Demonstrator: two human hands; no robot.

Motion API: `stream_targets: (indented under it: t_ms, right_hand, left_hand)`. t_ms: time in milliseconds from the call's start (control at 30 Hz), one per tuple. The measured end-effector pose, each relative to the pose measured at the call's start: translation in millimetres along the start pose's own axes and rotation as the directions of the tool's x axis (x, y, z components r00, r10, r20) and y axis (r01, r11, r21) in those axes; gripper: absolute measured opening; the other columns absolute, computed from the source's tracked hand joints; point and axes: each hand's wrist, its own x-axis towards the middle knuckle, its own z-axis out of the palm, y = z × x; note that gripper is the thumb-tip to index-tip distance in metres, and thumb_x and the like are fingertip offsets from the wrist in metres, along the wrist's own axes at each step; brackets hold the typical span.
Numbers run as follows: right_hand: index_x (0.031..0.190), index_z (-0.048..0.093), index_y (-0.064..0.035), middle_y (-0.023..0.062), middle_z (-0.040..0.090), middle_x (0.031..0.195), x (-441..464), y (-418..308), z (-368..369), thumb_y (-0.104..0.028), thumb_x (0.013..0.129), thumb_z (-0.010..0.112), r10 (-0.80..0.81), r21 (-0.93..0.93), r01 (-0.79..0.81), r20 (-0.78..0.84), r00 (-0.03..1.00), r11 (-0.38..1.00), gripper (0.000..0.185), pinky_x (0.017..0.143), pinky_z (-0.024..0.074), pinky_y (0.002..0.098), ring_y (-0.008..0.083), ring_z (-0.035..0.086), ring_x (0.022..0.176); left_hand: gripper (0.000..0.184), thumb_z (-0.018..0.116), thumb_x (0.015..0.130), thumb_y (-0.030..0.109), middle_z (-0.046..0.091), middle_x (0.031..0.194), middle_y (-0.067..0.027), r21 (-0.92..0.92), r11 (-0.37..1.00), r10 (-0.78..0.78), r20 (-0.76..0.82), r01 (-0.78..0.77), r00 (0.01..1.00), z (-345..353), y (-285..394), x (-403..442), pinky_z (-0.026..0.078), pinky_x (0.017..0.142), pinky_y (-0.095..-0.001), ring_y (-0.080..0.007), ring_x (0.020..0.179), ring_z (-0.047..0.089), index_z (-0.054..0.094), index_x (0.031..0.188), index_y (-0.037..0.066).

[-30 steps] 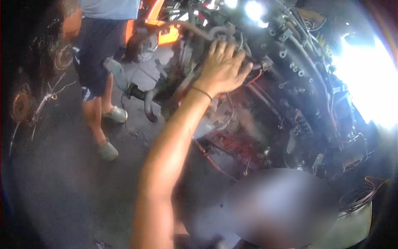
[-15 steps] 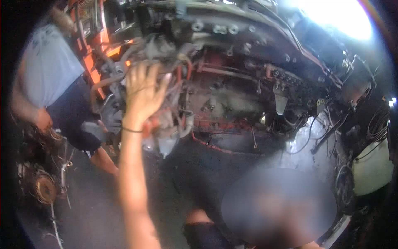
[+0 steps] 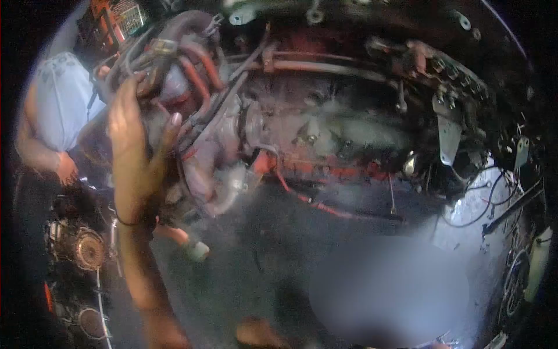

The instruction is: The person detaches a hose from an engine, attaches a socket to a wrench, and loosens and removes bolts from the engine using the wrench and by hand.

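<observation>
My left hand [image 3: 136,151] is raised at the left, back towards me, with a thin dark band at the wrist. Its fingers point up and the thumb stands apart, so it is open. The fingertips are beside or against a dark hose [image 3: 154,78] on a large, dirty engine [image 3: 349,131]; I cannot tell whether they touch. Red hoses [image 3: 197,72] and a grey pipe [image 3: 229,189] lie to the right of the hand. My right hand does not show.
Another person in a light shirt [image 3: 67,104] stands at the far left. Round metal parts [image 3: 90,249] lie below. A red hose [image 3: 325,208] runs along the engine's lower edge. A metal bracket [image 3: 446,131] and loose cables [image 3: 465,224] hang at right. A blurred patch hides the lower right.
The view has come closer to the engine and shifted. My left hand has moved left and slightly down in the view, and its fingers look less spread.
</observation>
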Motion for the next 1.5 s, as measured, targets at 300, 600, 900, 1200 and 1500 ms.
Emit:
stream_targets:
  t_ms: [300,600,900,1200,1500]
  right_hand:
    - [0.071,0.048,-0.0047,0.0053,0.039,0.049,17.1,-1.4,3.9,-0.056,0.087,0.048,0.028,0.126,-0.009,-0.143,0.989,0.992,0.053,0.045,0.0307,0.0342,0.0196,0.036,0.043]
    - [0.065,0.043,-0.0079,0.0032,0.035,0.047,8.4,-61.0,-9.3,-0.055,0.091,0.041,-0.062,0.332,0.181,-0.34,0.938,0.926,0.054,0.044,0.0246,0.0339,0.017,0.029,0.041]
    - [0.058,0.037,-0.0111,0.001,0.031,0.045,-118.1,-200.2,-33.1,-0.054,0.096,0.034,-0.296,0.26,0.611,-0.693,0.657,0.748,0.057,0.043,0.0185,0.0336,0.0144,0.022,0.038]
    - [0.079,0.045,-0.0103,0.0054,0.044,0.066,-288.9,-175.6,-121.3,-0.046,0.098,0.035,-0.373,-0.171,0.542,-0.883,0.286,0.823,0.041,0.048,0.03,0.029,0.0153,0.039,0.055]
    - [0.1,0.053,-0.0096,0.0098,0.056,0.086,-501.0,-130.5,-246.5,-0.037,0.101,0.037,-0.818,-0.691,-0.615,-0.561,0.125,0.38,0.032,0.052,0.0415,0.0244,0.0162,0.055,0.072]
  left_hand:
    - [0.072,0.061,0.092,0.034,0.035,0.145,-0.0272,0.019,1.0,0.019,0.033,-0.02,0.999,-1.6,-2.9,-2.5,0.023,0.114,-0.045,-0.0409,0.136,0.032,0.029,0.146,-0.002]
    - [0.074,0.059,0.091,0.032,0.037,0.142,-0.0266,0.068,0.997,0.041,0.075,-0.046,0.996,-7.8,-9.1,4.0,0.023,0.112,-0.046,-0.0423,0.133,0.035,0.025,0.146,-0.004]
    - [0.071,0.056,0.092,0.031,0.033,0.144,-0.0286,0.163,0.979,0.122,-0.005,-0.12,0.992,-13.2,-9.9,-3.1,0.021,0.115,-0.0508,-0.0434,0.136,0.031,0.026,0.145,-0.006]
    - [0.074,0.057,0.09,0.039,0.035,0.144,-0.0257,0.131,0.975,0.19,-0.065,-0.181,0.98,-10.4,-17.5,-3.0,0.024,0.115,-0.0509,-0.0413,0.136,0.031,0.029,0.144,-0.005]
    - [0.09,0.068,0.081,0.043,0.032,0.146,-0.0253,0.151,0.979,0.144,-0.013,-0.141,0.989,-13.9,-10.4,-2.3,0.024,0.114,-0.0514,-0.0425,0.137,0.029,0.024,0.147,-0.001]
